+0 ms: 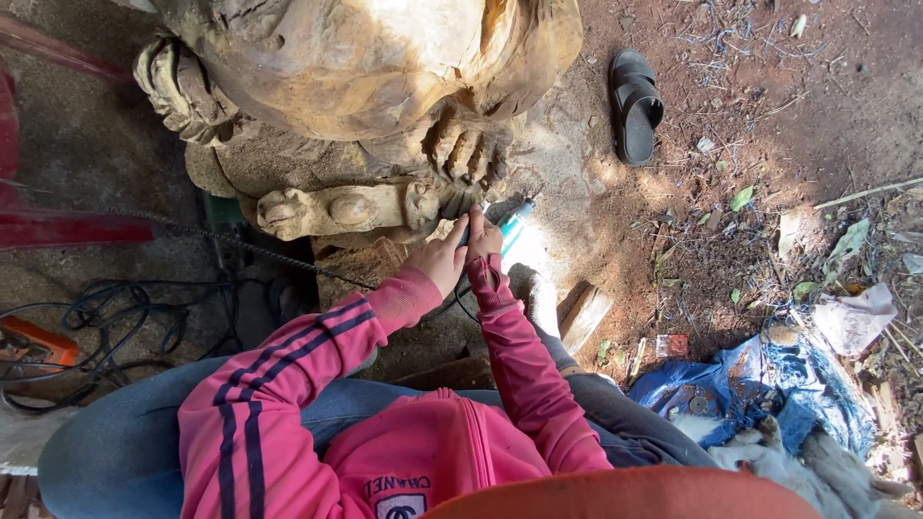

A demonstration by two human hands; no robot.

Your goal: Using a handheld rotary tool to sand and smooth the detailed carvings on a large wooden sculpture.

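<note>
Place: down on bare reddish dirt ground (pixel 769 115), at the foot of a large pale carved wooden sculpture (pixel 365 67).
Tool: small power rotary tool with a teal body (pixel 514 226), one only, long axis slanting up and to the right, tip hidden against the carved wood.
Left hand (pixel 440 258): wrapped around the near end of the tool, fingers clenched.
Right hand (pixel 484 234): also clamped on the tool, slightly farther forward, so nearer the carving.
Relation: carved toes (pixel 466 149) just above both hands, touching or nearly so; cannot tell.
Count: two hands, one tool, one black sandal (pixel 635 104), one tangle of black cable (pixel 106 322), one crumpled blue tarpaulin (pixel 769 380).
</note>
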